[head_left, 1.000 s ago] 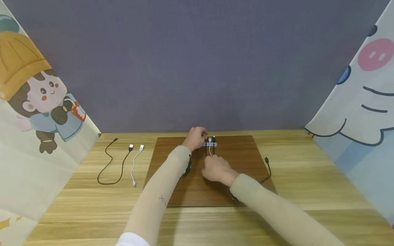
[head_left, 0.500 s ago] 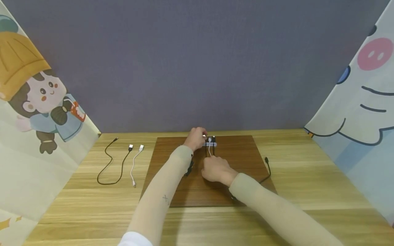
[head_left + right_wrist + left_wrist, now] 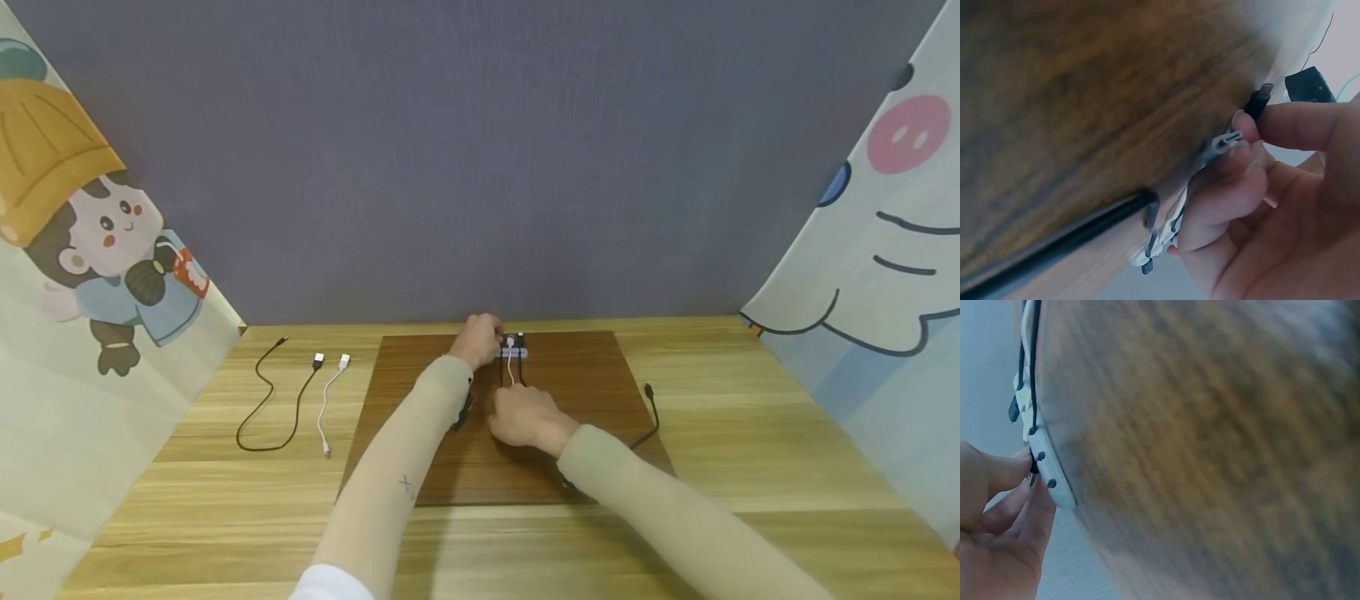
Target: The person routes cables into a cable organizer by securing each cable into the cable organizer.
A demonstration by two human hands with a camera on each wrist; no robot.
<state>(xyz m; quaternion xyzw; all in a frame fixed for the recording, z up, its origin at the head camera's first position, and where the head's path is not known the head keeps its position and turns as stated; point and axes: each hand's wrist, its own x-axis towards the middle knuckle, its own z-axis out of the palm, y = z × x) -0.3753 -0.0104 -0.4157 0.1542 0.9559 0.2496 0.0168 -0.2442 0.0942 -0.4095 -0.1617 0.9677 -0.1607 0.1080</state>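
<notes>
My left hand (image 3: 477,340) is at the far side of the dark brown board (image 3: 442,467). Its thumb and fingers pinch a small black cable plug (image 3: 1034,466) beside a pale cable holder (image 3: 1052,470), where black and white cables sit in slots. Nearer me, my right hand (image 3: 527,417) holds cables low over the board, its fingers curled. At its fingertips in the right wrist view are a black plug (image 3: 1258,104) and a white plug (image 3: 1221,145). From the holder (image 3: 516,353), a white cable (image 3: 511,367) and black cables run toward this hand.
Left of the board, a black USB cable (image 3: 268,448) and a short white USB cable (image 3: 324,412) lie on the light wooden table (image 3: 187,517). A black cable end (image 3: 650,392) reaches past the board's right edge. A grey panel (image 3: 480,167) stands behind.
My left hand has shifted very slightly to the right at the holder. The right hand stays nearly still, and the loose cables have not moved.
</notes>
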